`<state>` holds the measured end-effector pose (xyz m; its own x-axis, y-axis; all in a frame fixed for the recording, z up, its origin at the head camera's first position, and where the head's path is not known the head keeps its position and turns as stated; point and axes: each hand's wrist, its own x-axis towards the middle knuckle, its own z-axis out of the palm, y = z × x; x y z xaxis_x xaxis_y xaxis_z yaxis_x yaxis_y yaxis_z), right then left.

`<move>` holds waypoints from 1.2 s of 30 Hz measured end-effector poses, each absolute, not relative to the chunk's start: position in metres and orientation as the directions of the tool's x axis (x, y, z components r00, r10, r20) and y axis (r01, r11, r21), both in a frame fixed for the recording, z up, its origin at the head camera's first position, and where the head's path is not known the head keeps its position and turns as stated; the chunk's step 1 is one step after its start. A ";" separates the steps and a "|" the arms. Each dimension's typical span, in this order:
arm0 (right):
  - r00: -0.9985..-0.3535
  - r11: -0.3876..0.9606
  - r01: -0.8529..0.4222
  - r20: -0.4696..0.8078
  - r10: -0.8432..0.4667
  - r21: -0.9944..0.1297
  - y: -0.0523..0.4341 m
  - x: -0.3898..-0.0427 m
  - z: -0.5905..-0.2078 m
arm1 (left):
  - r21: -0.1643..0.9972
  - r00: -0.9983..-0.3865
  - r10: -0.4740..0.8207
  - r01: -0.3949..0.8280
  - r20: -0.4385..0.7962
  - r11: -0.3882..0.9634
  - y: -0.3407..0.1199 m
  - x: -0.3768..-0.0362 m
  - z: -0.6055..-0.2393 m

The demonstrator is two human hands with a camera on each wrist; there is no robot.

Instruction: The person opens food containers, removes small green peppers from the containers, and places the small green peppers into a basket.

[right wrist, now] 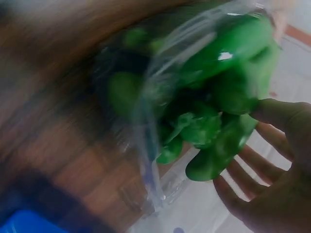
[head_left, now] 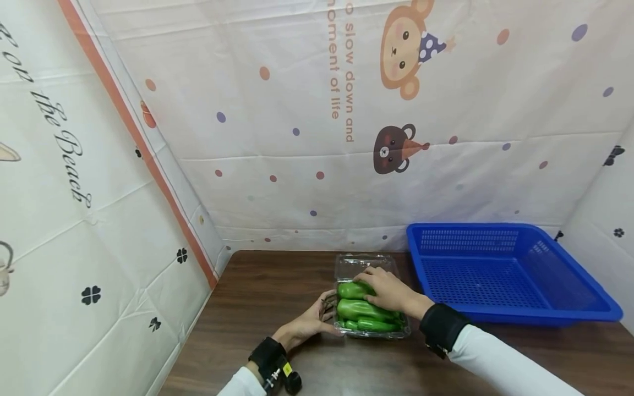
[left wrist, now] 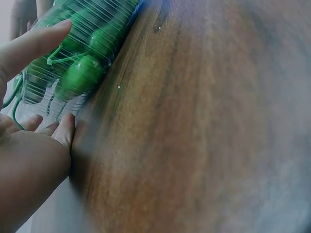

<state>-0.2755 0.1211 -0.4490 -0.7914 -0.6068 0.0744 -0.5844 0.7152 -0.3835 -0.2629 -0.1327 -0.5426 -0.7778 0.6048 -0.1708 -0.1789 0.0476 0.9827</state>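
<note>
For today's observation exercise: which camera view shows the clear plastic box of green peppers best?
The head view: the whole clear plastic box sits sharp on the table. The left wrist view shows only one ribbed side; the right wrist view is blurred and very close.

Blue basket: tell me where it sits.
In the head view the blue basket sits on the wooden table at right, just right of the clear box of green peppers.

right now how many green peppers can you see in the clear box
3 show plainly in the clear box: one green pepper at the far end under the right hand, one across the middle, one along the near edge. More may be hidden beneath.
</note>
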 end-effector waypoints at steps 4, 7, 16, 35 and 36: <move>-0.768 0.714 -0.631 0.112 -0.631 -0.304 0.120 -0.275 -0.453 | 0.982 -0.780 0.603 -0.183 -0.168 0.038 -0.132 -0.262 -0.544; -0.753 0.715 -0.654 0.127 -0.645 -0.249 0.119 -0.274 -0.453 | 0.983 -0.784 0.597 -0.181 -0.169 0.040 -0.132 -0.262 -0.543; -0.742 0.726 -0.669 0.187 -0.643 -0.160 0.117 -0.273 -0.461 | 0.981 -0.790 0.584 -0.182 -0.186 0.066 -0.129 -0.259 -0.542; -0.758 0.765 -0.634 0.279 -0.589 -0.109 0.117 -0.274 -0.432 | 0.978 -0.792 0.577 -0.194 -0.201 0.075 -0.131 -0.256 -0.540; -0.753 0.766 -0.636 0.300 -0.586 -0.099 0.119 -0.274 -0.428 | 0.977 -0.789 0.579 -0.199 -0.206 0.076 -0.131 -0.257 -0.540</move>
